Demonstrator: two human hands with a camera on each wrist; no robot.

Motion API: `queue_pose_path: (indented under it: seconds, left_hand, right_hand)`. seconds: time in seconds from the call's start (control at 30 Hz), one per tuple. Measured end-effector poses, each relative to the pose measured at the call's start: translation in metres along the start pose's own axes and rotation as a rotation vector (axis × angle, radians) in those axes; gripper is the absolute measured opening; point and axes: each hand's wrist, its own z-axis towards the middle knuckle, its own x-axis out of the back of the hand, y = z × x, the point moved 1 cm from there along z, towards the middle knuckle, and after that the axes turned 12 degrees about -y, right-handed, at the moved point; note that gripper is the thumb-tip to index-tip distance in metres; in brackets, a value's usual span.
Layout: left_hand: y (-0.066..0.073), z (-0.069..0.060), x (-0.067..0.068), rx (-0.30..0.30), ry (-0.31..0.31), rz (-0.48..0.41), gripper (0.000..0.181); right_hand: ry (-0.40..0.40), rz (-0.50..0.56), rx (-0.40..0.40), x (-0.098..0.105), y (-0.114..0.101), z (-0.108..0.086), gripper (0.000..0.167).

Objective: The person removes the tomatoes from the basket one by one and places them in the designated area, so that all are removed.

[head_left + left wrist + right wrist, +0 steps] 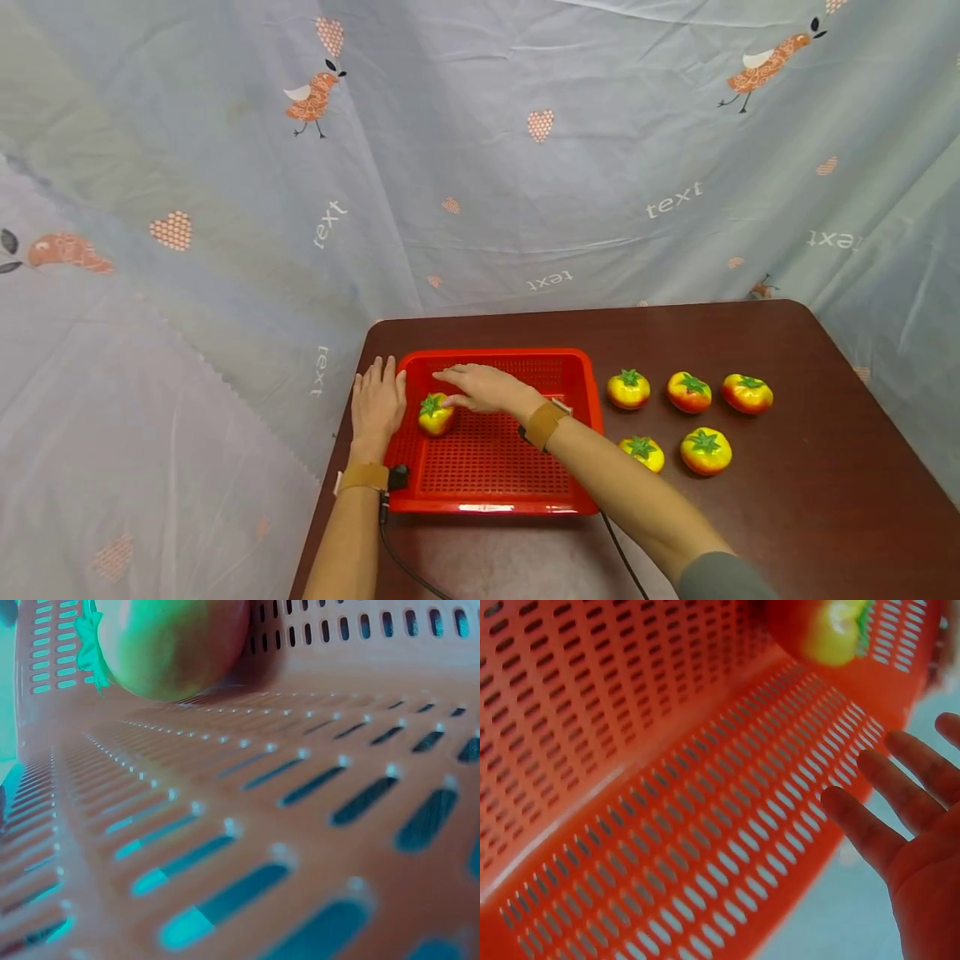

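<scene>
A red plastic basket (pixel 495 507) with slotted walls and floor sits on the table. Inside it, near the left wall, lies a yellow-red tomato (pixel 435 417) with a green leafy top, also seen in the left wrist view as a large rounded tomato (pixel 172 645). My right hand (pixel 483 388) reaches over the basket just right of that tomato, its thumb close to it. The right wrist view shows this hand's fingers (pixel 866 829) spread, holding nothing. With straight fingers, my left hand (pixel 377 404) lies along the basket's left rim; whether it touches the rim I cannot tell.
Several more tomatoes lie right of the basket, among them a back one (pixel 628 389), a far-right one (pixel 747 393) and a front one (pixel 706 451). My right forearm partly covers another tomato (pixel 643 451). A patterned curtain (pixel 480 167) hangs behind the dark table (pixel 817 467). Cables trail from both wrists.
</scene>
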Motion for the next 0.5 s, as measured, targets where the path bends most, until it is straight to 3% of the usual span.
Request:
queue_pose_path:
  seconds: [0.5]
  left_hand:
    - [0.000, -0.001, 0.004, 0.010, -0.008, -0.001, 0.055]
  right_hand:
    - [-0.093, -0.060, -0.094, -0.035, -0.007, 0.034, 0.067]
